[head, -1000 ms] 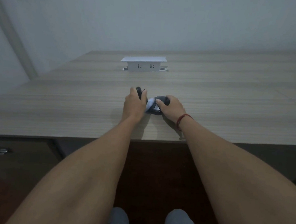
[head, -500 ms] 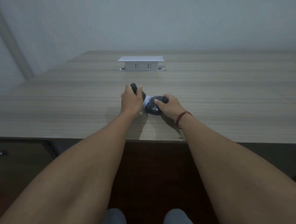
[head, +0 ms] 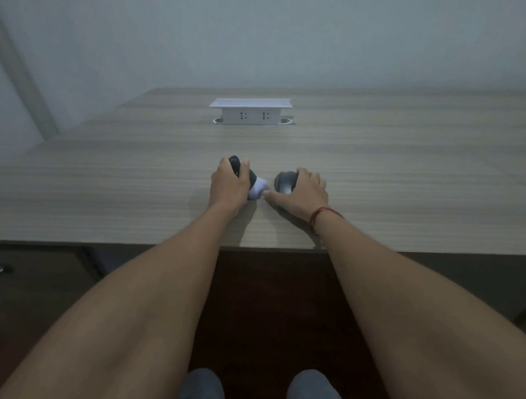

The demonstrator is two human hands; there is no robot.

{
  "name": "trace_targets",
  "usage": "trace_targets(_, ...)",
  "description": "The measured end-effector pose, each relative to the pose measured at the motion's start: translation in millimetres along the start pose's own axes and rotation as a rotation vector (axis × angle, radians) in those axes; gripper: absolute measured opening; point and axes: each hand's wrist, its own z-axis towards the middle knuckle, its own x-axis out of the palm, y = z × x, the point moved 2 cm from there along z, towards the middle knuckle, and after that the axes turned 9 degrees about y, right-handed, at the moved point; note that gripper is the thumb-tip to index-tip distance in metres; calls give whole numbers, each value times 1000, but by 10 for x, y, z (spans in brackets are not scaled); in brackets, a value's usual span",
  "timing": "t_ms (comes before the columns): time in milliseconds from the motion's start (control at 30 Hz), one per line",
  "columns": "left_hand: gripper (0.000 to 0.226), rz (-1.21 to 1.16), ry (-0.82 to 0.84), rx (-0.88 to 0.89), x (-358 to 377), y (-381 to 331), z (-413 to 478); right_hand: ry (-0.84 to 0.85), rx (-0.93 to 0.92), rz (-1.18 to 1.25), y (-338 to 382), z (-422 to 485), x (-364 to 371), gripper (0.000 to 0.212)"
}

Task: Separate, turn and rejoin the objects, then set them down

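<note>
Fingers of the left hand (head: 229, 183) curl around a dark handheld device (head: 242, 171) with a white tip (head: 257, 190), holding it low over the wooden desk (head: 412, 178). The right hand (head: 302, 192) cups a dark rounded cap (head: 284, 182) resting on the desk just beside that tip, its fingers bent over the top and its thumb stretched toward the white end. A red string bracelet (head: 318, 215) circles the right wrist. Well beyond both hands, a white pop-up socket box (head: 250, 111) stands raised from the desk near the pale wall (head: 267, 28).
</note>
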Motion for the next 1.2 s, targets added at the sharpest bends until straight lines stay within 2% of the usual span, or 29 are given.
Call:
trace_targets(167, 40, -35, -9, 28, -36, -22, -8, -34, -101, 40, -30, -12, -5, 67)
trace_targets(233, 39, -51, -33, 71, -30, -110, -11, -39, -105, 68, -26, -21, 1, 62)
trace_targets(300, 36, -37, -40, 135, -1, -202, -24, -42, -101, 101, -26, -19, 14, 61)
trace_targets(367, 33, 86, 20, 183, 84, -173, -48, -49, -104, 137, -31, -19, 22, 61)
trace_targets(467, 35, 239, 26, 117, 111, -29, -54, -57, -99, 166, -42, -15, 40, 63)
trace_targets(567, 34, 147, -49, 181, 90, -218, -14, -57, -89, 185, -43, -1, 57, 62)
trace_targets(633, 35, 47, -43, 229, 141, -380, -14, -48, -79, 204, -40, 6, 59, 60)
trace_targets(733, 36, 166, 32, 126, 232, -297, -33, -45, -76, 211, -39, -5, 46, 58)
trace_targets(833, 36, 350, 13, 66, 99, -174, 34, -49, -77, 183, -38, -23, 34, 62)
trace_targets(933, 37, 153, -14, 144, 52, -271, 86, -55, -75, 167, -8, -15, 31, 60)
trace_targets(1000, 35, 72, 24, 139, 131, -262, 50, -67, -75, 154, 10, -9, 50, 58)
trace_targets(1133, 38, 281, -24, -39, 156, -81, 34, -79, -79, 131, 12, -23, 76, 64)
trace_targets(1200, 38, 203, -58, 6, 140, -164, 74, -85, -82, 107, 7, -15, 63, 61)
